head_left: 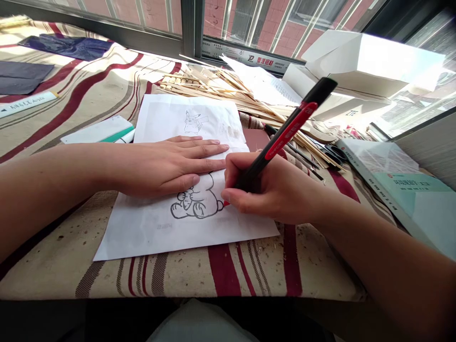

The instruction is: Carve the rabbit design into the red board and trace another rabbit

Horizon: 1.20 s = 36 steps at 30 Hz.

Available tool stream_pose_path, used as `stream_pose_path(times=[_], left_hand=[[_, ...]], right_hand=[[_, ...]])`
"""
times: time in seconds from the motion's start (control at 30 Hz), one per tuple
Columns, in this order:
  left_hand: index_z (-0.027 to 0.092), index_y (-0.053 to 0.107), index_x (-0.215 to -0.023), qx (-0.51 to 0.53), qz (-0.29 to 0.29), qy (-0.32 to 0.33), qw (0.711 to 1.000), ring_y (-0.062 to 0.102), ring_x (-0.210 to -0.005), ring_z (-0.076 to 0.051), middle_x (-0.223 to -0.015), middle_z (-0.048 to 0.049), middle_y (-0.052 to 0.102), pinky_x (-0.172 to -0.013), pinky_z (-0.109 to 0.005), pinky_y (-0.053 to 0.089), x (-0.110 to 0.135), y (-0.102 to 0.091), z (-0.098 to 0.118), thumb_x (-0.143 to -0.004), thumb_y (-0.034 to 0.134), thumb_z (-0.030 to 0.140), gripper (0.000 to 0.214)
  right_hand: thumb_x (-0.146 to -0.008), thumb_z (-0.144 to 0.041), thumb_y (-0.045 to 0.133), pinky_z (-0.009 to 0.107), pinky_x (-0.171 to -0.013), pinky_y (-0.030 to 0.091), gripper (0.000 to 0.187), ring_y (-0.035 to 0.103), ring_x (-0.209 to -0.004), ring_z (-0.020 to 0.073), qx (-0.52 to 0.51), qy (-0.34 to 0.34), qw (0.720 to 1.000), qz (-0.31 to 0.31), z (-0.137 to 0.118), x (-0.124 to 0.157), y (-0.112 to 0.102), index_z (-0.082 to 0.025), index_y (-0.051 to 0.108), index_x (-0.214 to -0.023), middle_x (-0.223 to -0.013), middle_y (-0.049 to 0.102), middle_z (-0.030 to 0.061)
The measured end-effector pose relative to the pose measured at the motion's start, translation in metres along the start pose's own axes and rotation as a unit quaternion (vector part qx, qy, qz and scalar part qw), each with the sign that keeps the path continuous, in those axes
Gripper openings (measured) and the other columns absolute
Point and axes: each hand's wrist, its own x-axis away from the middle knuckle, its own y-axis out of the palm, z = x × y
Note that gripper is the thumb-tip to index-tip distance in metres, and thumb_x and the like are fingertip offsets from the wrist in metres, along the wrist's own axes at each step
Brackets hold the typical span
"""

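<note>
Striped cloth [224, 270] is covering the work surface, and a white sheet of paper [149, 237] is lying on it straight ahead, at twelve o'clock. The left hand [167, 166] is pressing flat on the sheet, its fingers [210, 164] spread open and pointing toward three o'clock. The right hand [274, 190] is gripping a red-and-black marker [285, 133] with closed fingers, the barrel leaning toward one o'clock and the tip hidden behind the hand, just beside a black cartoon outline [195, 204] of Pikachu. A smaller Pikachu sketch [194, 122] is showing higher on the sheet, beyond the left hand. Farther out, wooden sticks [213, 88] are lying heaped at twelve o'clock, scissors [337, 153] are resting at two o'clock, a green-and-white book [392, 175] is sitting at three o'clock, and a white cardboard box [370, 61] is standing at one o'clock near the window frame [192, 28].
</note>
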Motion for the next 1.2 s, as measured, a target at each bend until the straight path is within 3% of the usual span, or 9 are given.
stream_pose_path(times=[0.33, 0.77, 0.93, 1.07, 1.2], left_hand=[[0.037, 0.028, -0.181, 0.002, -0.004, 0.003, 1.0, 0.015, -0.178, -0.03, -0.192, 0.004, 0.009, -0.145, -0.051, 0.009, 0.002, 0.003, -0.005, -0.114, 0.034, 0.042, 0.067], [0.035, 0.027, -0.182, -0.005, -0.014, -0.009, 1.0, 0.013, -0.178, -0.03, -0.192, 0.0044, 0.006, -0.146, -0.052, 0.008, 0.002, 0.001, -0.002, -0.114, 0.033, 0.044, 0.069], [0.033, 0.035, -0.179, 0.003, -0.015, -0.016, 1.0, 0.014, -0.178, -0.031, -0.192, 0.004, 0.009, -0.146, -0.051, 0.008, 0.001, 0.0, 0.0, -0.112, 0.032, 0.045, 0.068], [0.031, 0.036, -0.179, 0.0, -0.014, -0.007, 1.0, 0.015, -0.178, -0.028, -0.192, 0.0017, 0.01, -0.146, -0.051, 0.008, 0.001, -0.001, 0.001, -0.111, 0.033, 0.041, 0.068], [0.03, 0.033, -0.18, 0.005, -0.018, -0.018, 1.0, 0.01, -0.179, -0.028, -0.192, 0.0002, 0.009, -0.146, -0.051, 0.008, 0.0, 0.0, 0.001, -0.111, 0.034, 0.043, 0.07]], right_hand=[[-0.094, -0.018, 0.07, 0.024, -0.055, 0.04, 0.019, 0.048, -0.063, 0.0089, -0.008, 0.008, 1.0, -0.026, -0.003, -0.001, -0.001, -0.021, 0.057, -0.08, -0.068, 0.057, -0.0053], [-0.091, -0.018, 0.078, 0.024, -0.057, 0.043, 0.017, 0.054, -0.064, 0.0092, -0.033, 0.006, 0.999, -0.013, 0.0, -0.002, -0.001, -0.019, 0.064, -0.082, -0.069, 0.062, -0.0053], [-0.09, -0.018, 0.077, 0.026, -0.052, 0.039, 0.021, 0.048, -0.052, 0.0083, -0.086, 0.075, 0.992, 0.058, 0.0, -0.003, 0.004, -0.022, 0.058, -0.08, -0.062, 0.061, -0.0082], [-0.089, -0.019, 0.078, 0.028, -0.064, 0.045, 0.025, 0.055, -0.064, 0.0111, -0.022, 0.042, 0.993, 0.11, 0.001, -0.004, 0.011, -0.022, 0.057, -0.076, -0.065, 0.061, -0.0067], [-0.09, -0.021, 0.08, 0.03, -0.069, 0.047, 0.022, 0.059, -0.071, 0.0135, -0.019, 0.032, 0.992, 0.118, 0.004, -0.005, 0.013, -0.022, 0.06, -0.081, -0.068, 0.063, -0.0058]])
